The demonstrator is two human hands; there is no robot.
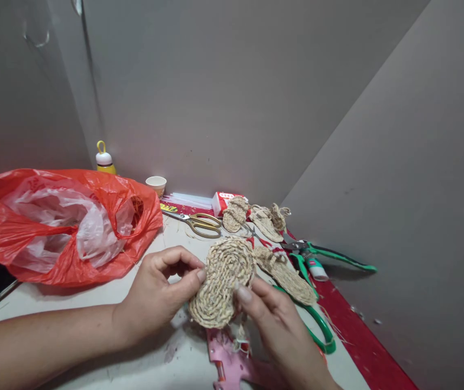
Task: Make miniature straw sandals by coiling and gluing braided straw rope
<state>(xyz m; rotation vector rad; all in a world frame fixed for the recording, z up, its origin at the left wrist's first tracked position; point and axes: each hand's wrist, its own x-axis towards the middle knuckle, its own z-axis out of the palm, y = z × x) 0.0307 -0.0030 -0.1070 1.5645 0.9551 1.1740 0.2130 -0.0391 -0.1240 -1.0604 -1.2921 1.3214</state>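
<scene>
A coiled straw sole [224, 281], oval and woven from braided straw, is held up above the table with its flat face toward me. My left hand [162, 290] pinches its left edge between thumb and forefinger. On the right edge, my right hand [275, 319] grips it, thumb on the front face and fingers behind. Loose strands hang below the sole near my right hand. Under it lies a pink plastic tool [232, 360], partly covered by my right hand. Just behind the sole rests a small straw slipper [287, 273].
A red plastic bag [69, 276] fills the left side. Behind are a paper cup [156, 184], gold-handled scissors [203, 225], a red-white box [220, 203] and more straw slippers [235, 214]. Green-handled pruners [337, 254] and green scissors [325, 330] lie right, beside the walls.
</scene>
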